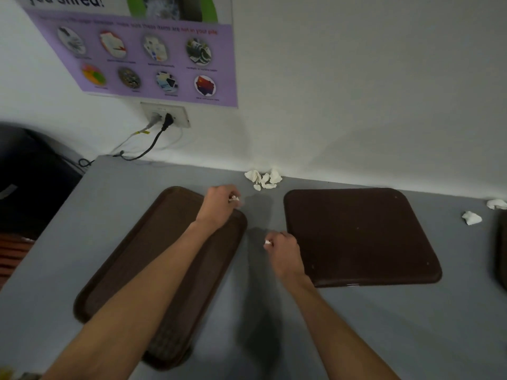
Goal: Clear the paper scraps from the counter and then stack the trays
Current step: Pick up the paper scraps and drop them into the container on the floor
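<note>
Two brown trays lie on the grey counter: the left tray upright, the right tray upside down. My left hand hovers over the far corner of the left tray, its fingers curled round a small white paper scrap. Between the trays, my right hand pinches another white scrap. A cluster of white paper scraps lies against the wall just beyond my left hand. Two more scraps lie at the far right.
The dark edge of another tray shows at the right border. A wall outlet with plugged cables sits above the counter's back left. Left of the counter stands a dark bin or machine. A purple poster hangs on the wall.
</note>
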The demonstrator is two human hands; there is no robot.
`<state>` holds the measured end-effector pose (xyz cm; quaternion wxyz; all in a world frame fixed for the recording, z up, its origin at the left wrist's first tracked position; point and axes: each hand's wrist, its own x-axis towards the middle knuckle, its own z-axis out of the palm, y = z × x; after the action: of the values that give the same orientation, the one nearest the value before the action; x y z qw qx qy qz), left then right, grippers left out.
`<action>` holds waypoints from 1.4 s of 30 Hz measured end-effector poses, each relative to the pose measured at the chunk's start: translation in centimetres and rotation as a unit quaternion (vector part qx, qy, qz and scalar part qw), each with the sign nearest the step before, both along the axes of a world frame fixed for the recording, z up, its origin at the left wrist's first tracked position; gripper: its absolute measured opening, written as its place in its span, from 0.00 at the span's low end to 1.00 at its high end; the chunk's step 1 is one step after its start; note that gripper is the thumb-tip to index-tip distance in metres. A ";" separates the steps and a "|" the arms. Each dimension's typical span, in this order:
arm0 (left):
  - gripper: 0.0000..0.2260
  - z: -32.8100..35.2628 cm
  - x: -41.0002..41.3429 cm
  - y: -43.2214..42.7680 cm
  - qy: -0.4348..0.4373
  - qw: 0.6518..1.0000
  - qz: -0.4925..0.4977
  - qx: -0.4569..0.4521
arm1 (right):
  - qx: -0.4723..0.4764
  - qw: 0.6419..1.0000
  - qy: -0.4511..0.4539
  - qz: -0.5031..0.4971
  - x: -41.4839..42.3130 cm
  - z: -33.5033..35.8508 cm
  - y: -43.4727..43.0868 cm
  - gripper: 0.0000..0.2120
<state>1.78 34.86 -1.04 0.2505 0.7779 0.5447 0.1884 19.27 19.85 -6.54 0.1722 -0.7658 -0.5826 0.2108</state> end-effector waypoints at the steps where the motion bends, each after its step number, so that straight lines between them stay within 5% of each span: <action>1: 0.06 0.6 -0.7 -1.4 -0.016 1.000 0.010 0.008 | 0.000 0.999 0.028 -0.018 0.1 0.3 -0.4 0.04; 11: 0.09 5.2 -10.6 -18.3 -0.168 0.977 0.130 -0.011 | 0.133 0.974 0.179 -0.037 -8.1 7.6 -7.9 0.08; 21: 0.09 2.9 -25.7 -39.1 -0.166 0.950 0.261 -0.033 | 0.057 0.965 0.253 0.044 -23.8 6.1 -24.0 0.09; 30: 0.08 -6.8 -36.7 -53.1 -0.144 0.908 0.378 -0.108 | -0.086 0.947 0.277 0.136 -34.5 -3.2 -34.9 0.08; 42: 0.06 -35.1 -42.9 -60.6 -0.112 0.845 0.473 -0.223 | -0.213 0.936 0.201 0.196 -42.1 -31.1 -38.4 0.09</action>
<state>-41.07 -25.78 -36.14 0.3565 0.3229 0.8423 0.2433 -22.80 -18.53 -37.66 0.0736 -0.5964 -0.6158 0.5096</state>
